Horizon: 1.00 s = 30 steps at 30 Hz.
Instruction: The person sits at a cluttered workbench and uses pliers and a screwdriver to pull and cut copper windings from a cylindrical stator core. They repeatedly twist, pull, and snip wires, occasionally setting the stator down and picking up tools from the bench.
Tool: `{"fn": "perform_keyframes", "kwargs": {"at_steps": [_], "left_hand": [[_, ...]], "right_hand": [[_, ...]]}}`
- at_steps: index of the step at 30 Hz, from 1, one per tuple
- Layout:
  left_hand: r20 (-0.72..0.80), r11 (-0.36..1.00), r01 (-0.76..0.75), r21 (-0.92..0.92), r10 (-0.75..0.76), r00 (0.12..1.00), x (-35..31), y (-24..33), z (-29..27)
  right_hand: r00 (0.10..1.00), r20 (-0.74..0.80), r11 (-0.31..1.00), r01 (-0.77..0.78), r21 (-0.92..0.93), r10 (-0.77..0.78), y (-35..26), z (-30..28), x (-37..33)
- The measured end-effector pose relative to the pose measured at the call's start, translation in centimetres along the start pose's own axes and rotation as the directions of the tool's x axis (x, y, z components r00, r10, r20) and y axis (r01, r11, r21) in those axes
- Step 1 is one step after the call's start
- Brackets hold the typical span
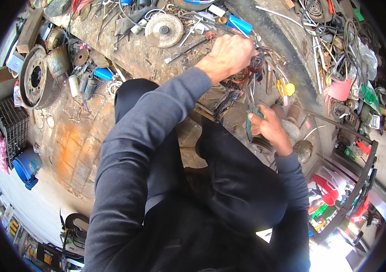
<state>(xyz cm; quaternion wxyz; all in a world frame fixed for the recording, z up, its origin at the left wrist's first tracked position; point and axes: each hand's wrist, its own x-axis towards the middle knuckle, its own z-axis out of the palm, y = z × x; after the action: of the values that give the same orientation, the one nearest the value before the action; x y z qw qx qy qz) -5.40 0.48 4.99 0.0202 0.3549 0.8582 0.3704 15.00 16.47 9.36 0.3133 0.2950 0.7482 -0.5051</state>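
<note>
Black wire bundle (234, 88) with teal-handled pliers (249, 126)

Step, as judged: pulling or cutting tangled wire loose, the left side steadying, the right working the tool. Next move, as judged: pliers brought onto a chosen strand, with the bundle held firm against the tug.

Items, left to right:

Blue bucket (27, 165), left edge, near.

Rusty wheel (34, 78), left, farther off, among cans and scrap.

Round metal disc (164, 30), far, left of the work.

Left hand (233, 56), centre-far: fist closed, apparently clamped on the bundle's far end; fingertips hidden.

Bundle: beneath and just nearer than the left fist, ragged, trailing left and near; not inside the right grip.

Pliers: right of the bundle's near end, nose pointing far; contact with wire cannot be told.

Right hand (270, 126): fingers curled round the pliers' handles; how tightly squeezed cannot be told.

Yellow-handled tool (281, 87), just beyond the right hand, unheld.

Pink scrap (339, 89), right, near loose cables.
</note>
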Motion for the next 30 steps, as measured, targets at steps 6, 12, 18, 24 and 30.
{"fn": "perform_keyframes", "kwargs": {"at_steps": [6,12,18,24,30], "left_hand": [[0.030,0.999,0.044,-0.023,-0.044,0.999,1.4,0.1,1.1],[0.112,0.995,0.088,-0.045,-0.082,0.990,0.8,-0.7,0.2],[0.184,0.989,0.141,-0.037,-0.132,0.974,0.6,-0.2,-0.9],[0.184,0.987,0.156,-0.039,-0.146,0.972,0.5,0.1,-1.0],[0.199,0.988,0.152,-0.031,-0.143,0.970,0.3,0.3,-1.2]], "right_hand": [[1.000,-0.009,0.802,-0.012,-0.597,0.008,-3.4,-0.5,3.3],[0.992,0.025,0.505,-0.042,-0.862,0.125,-8.4,0.8,4.3],[0.947,0.073,0.311,-0.030,-0.950,0.313,-11.5,1.8,4.3],[0.944,-0.033,0.426,-0.179,-0.887,0.327,-10.7,2.4,3.8],[0.978,-0.206,0.526,-0.165,-0.835,-0.020,-6.6,3.8,2.9]]}}
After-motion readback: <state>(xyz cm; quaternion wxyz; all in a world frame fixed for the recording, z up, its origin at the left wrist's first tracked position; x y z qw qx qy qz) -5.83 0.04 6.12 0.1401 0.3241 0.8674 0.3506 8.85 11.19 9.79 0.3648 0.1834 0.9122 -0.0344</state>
